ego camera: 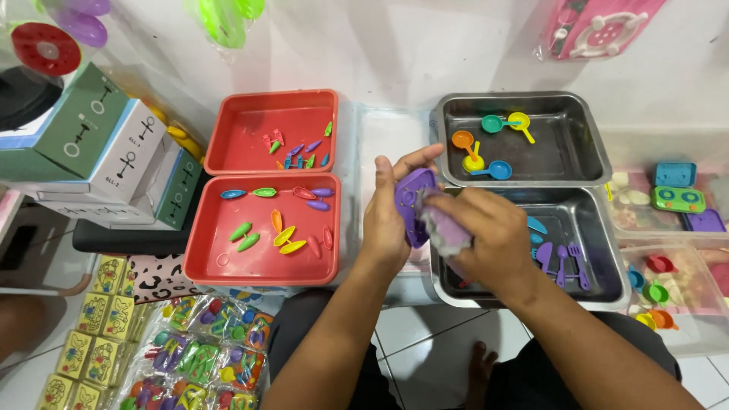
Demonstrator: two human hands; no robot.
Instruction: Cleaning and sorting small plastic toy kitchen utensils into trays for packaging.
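Note:
My left hand grips a small purple plastic toy board dotted with holes, held upright over the gap between the trays. Pressed against the board's face is a greyish-purple cloth, bunched in my right hand. Both hands hover above the near metal tray, which holds purple and blue toy utensils. The far metal tray holds small coloured toy pans.
Two red plastic trays on the left hold small coloured toy pieces. Boxes are stacked at far left, packaged toys lie on the floor, and clear bins with toy parts sit at right.

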